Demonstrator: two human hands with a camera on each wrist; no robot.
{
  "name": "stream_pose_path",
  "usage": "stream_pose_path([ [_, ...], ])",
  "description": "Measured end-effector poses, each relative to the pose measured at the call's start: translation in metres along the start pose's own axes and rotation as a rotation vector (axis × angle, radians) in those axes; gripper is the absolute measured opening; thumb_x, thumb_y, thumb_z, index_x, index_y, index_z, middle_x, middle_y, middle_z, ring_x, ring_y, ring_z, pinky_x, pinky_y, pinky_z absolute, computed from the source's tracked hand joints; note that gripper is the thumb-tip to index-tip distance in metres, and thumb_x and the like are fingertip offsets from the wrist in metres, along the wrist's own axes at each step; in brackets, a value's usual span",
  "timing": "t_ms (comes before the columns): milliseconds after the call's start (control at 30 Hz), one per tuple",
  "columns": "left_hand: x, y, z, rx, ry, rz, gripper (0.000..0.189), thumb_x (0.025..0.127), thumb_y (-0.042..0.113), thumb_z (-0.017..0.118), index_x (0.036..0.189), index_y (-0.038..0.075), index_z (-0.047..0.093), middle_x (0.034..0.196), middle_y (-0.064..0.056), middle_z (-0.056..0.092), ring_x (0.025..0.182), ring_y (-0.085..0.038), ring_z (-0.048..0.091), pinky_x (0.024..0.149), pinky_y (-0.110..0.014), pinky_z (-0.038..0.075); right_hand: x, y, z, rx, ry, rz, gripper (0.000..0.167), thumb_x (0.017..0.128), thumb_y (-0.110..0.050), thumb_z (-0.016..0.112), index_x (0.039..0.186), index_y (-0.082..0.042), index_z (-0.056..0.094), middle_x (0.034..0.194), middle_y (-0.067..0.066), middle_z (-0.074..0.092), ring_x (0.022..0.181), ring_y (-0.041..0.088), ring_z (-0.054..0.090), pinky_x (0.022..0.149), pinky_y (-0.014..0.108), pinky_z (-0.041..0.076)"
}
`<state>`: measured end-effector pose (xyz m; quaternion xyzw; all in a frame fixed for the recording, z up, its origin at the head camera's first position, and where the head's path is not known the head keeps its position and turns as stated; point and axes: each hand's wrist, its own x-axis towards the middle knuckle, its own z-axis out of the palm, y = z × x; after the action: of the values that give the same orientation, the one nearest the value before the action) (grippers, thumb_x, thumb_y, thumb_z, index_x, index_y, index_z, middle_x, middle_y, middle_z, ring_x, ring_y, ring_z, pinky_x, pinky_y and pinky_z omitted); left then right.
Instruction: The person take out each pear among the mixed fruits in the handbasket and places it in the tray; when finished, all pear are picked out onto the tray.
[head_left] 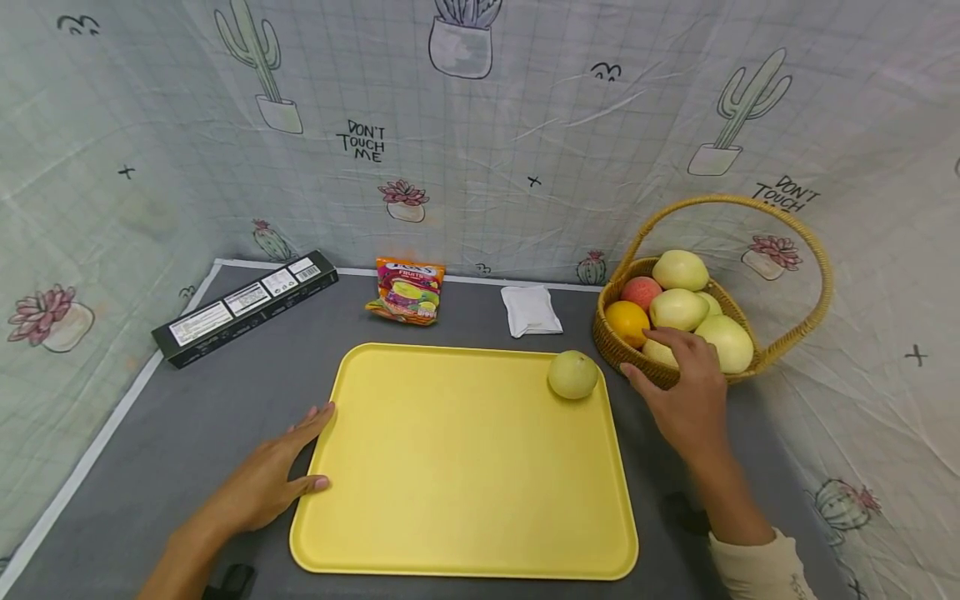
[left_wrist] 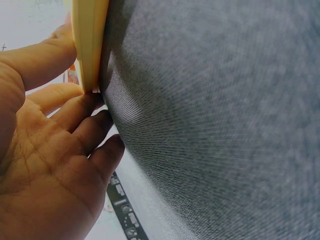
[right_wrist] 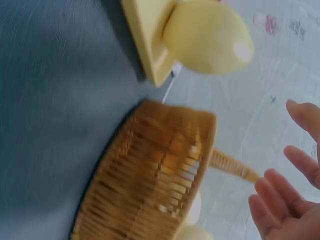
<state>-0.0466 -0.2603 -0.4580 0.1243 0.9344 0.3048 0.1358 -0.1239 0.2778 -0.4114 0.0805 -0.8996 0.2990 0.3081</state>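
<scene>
My left hand (head_left: 262, 483) rests at the left edge of a yellow tray (head_left: 465, 467), thumb at the rim and fingers stretched out along it. In the left wrist view its fingertips touch the tray's edge close to the grey table surface. My right hand (head_left: 690, 400) hovers over the near side of a wicker basket (head_left: 609, 342), fingers spread and bent a little, holding nothing. The basket holds several pale green fruits (head_left: 678, 309), an orange (head_left: 627, 322) and a reddish fruit (head_left: 641, 292). One round pale green fruit (head_left: 573, 375) sits in the tray's far right corner.
Behind the tray lie a colourful fruit candy bag (head_left: 408, 292) and a white packet (head_left: 531, 311). A long black box (head_left: 247, 308) lies at the back left. The basket's tall handle (head_left: 821, 283) arches up at the right, near a cloth wall (head_left: 525, 125).
</scene>
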Motion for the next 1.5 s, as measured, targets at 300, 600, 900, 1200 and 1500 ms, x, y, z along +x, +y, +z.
stream_pose_path([
  [300, -0.001, -0.001, 0.001, 0.007, 0.004, -0.001, 0.104, 0.087, 0.023, 0.086, 0.171, 0.014, 0.026, 0.176, -0.019, 0.026, 0.158, -0.05, 0.03, 0.121, -0.074, 0.028, 0.013, 0.025, -0.025, -0.05, 0.127, 0.07, 0.058, 0.077, -0.011, 0.097, 0.127, 0.003, 0.071, 0.128, 0.031, 0.065, 0.12, 0.054, 0.052, 0.103, 0.065, 0.036],
  [600, -0.002, -0.001, 0.002, 0.008, 0.012, 0.008, 0.103, 0.086, 0.025, 0.086, 0.17, 0.014, 0.028, 0.176, -0.016, 0.027, 0.158, -0.047, 0.031, 0.12, -0.071, 0.029, 0.016, 0.049, -0.039, -0.188, 0.104, 0.25, 0.067, 0.079, -0.017, 0.094, 0.138, 0.0, 0.067, 0.132, 0.036, 0.058, 0.119, 0.06, 0.045, 0.093, 0.066, 0.037],
  [900, -0.001, -0.002, 0.001, 0.011, 0.004, 0.013, 0.103, 0.087, 0.024, 0.086, 0.171, 0.016, 0.026, 0.177, -0.014, 0.026, 0.159, -0.047, 0.029, 0.121, -0.07, 0.028, 0.027, 0.065, -0.043, -0.284, -0.076, 0.381, 0.075, 0.088, -0.026, 0.086, 0.152, -0.001, 0.054, 0.138, 0.041, 0.054, 0.129, 0.061, 0.042, 0.107, 0.068, 0.033],
  [1200, -0.002, -0.001, 0.001, 0.005, 0.019, 0.014, 0.103, 0.087, 0.024, 0.086, 0.171, 0.015, 0.027, 0.176, -0.016, 0.027, 0.159, -0.047, 0.03, 0.121, -0.068, 0.028, 0.03, 0.068, -0.04, -0.263, -0.106, 0.382, 0.076, 0.088, -0.022, 0.084, 0.153, 0.0, 0.052, 0.134, 0.042, 0.054, 0.129, 0.062, 0.042, 0.11, 0.067, 0.031],
  [1500, -0.001, 0.002, 0.003, -0.028, 0.025, -0.001, 0.103, 0.086, 0.021, 0.086, 0.17, 0.014, 0.028, 0.175, -0.018, 0.027, 0.158, -0.048, 0.03, 0.121, -0.072, 0.028, 0.025, 0.056, -0.036, -0.188, 0.021, 0.309, 0.081, 0.079, -0.017, 0.092, 0.15, -0.002, 0.058, 0.128, 0.04, 0.053, 0.121, 0.057, 0.044, 0.098, 0.066, 0.035],
])
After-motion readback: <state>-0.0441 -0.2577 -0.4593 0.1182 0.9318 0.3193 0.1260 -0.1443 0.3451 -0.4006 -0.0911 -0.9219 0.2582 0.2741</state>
